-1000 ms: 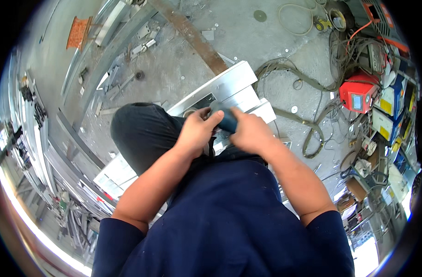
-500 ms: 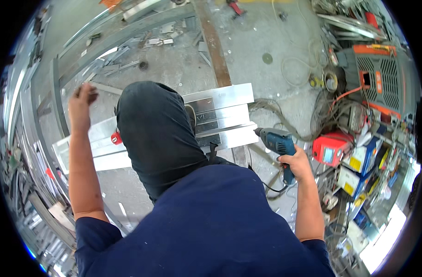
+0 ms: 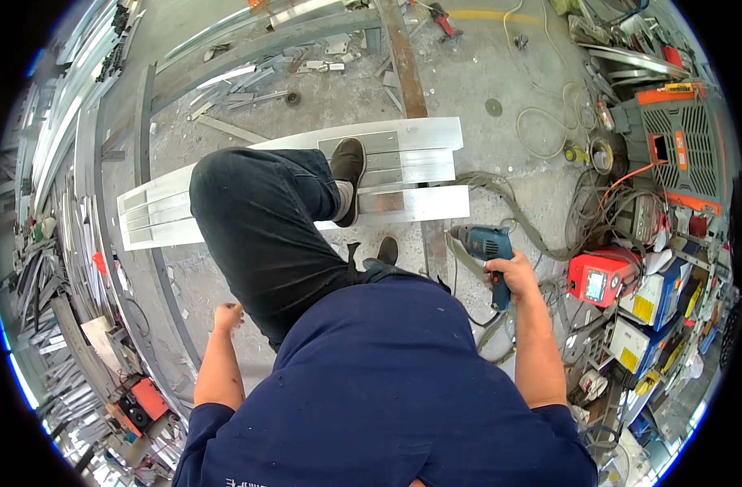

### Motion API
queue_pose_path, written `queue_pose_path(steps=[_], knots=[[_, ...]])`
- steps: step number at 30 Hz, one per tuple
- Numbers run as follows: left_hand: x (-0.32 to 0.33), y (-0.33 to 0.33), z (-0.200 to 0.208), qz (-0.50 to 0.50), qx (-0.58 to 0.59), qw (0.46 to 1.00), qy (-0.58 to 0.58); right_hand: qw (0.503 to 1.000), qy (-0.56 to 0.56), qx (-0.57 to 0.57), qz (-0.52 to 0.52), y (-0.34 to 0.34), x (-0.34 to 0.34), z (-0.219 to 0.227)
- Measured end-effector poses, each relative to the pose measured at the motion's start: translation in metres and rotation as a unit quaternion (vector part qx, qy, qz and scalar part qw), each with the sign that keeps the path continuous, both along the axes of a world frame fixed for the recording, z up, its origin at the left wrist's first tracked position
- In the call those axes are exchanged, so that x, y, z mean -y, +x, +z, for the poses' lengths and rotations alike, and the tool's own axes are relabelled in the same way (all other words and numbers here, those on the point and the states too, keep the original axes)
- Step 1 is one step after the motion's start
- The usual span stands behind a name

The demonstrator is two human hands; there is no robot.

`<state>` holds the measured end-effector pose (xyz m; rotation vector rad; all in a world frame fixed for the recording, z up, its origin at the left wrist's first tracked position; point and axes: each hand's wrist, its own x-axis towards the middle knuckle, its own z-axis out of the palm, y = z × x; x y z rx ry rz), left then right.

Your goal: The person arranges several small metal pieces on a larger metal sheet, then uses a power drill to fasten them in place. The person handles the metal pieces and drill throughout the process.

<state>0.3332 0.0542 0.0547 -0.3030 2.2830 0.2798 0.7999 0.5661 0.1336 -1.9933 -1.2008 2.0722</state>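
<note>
My right hand (image 3: 514,276) is wrapped round the handle of a blue corded power drill (image 3: 485,242), held off to the right of the metal strips with its nose toward the left. Low beside my bent knee hangs my left hand (image 3: 228,316), its fingers loosely apart and nothing visible in them. Long silver metal strips (image 3: 427,167) lie side by side across a steel frame. My raised leg crosses above them, and my brown shoe (image 3: 349,174) rests on the strips. Part of their length is hidden under the leg.
Cables (image 3: 541,252) coil on the floor at right, near a red machine with a screen (image 3: 600,278) and a large grey-orange unit (image 3: 683,146). Metal offcuts (image 3: 233,93) litter the floor beyond the strips. A rusty steel beam (image 3: 407,77) runs away from me. Metal profiles crowd the left.
My left hand has dropped from beyond the strips' left part to beside my knee. The drill stays in my right hand. My view has shifted, and both shoes now show more.
</note>
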Motion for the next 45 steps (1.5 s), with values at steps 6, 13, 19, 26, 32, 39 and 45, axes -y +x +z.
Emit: queue_pose_path(steps=[6, 13, 19, 26, 32, 39, 45], knots=[[0.014, 0.026, 0.027, -0.172, -0.135, 0.976, -0.008, 1.000, -0.005, -0.018, 0.021, 0.020, 0.011, -0.006], [0.009, -0.012, 0.105, -0.093, -0.273, 0.951, 0.114, 0.998, 0.002, -0.060, 0.011, 0.024, 0.030, -0.016], [-0.120, 0.011, 0.118, -0.187, -0.280, 0.899, 0.280, 0.999, 0.011, -0.052, 0.001, 0.051, 0.066, -0.046], [-0.251, 0.227, -0.067, -0.527, 0.265, 0.798, 0.119, 1.000, 0.006, -0.003, 0.009, 0.062, 0.108, -0.065], [-0.232, 0.297, -0.126, -0.708, 0.422, 0.527, 0.207, 0.997, -0.007, 0.070, -0.022, 0.058, 0.132, -0.045], [-0.214, 0.225, -0.065, -0.540, 0.583, 0.533, 0.291, 0.995, 0.001, 0.083, -0.063, 0.036, 0.144, -0.016], [-0.210, 0.190, -0.037, -0.525, 0.550, 0.520, 0.389, 0.985, -0.014, 0.120, -0.119, 0.029, 0.143, 0.021]])
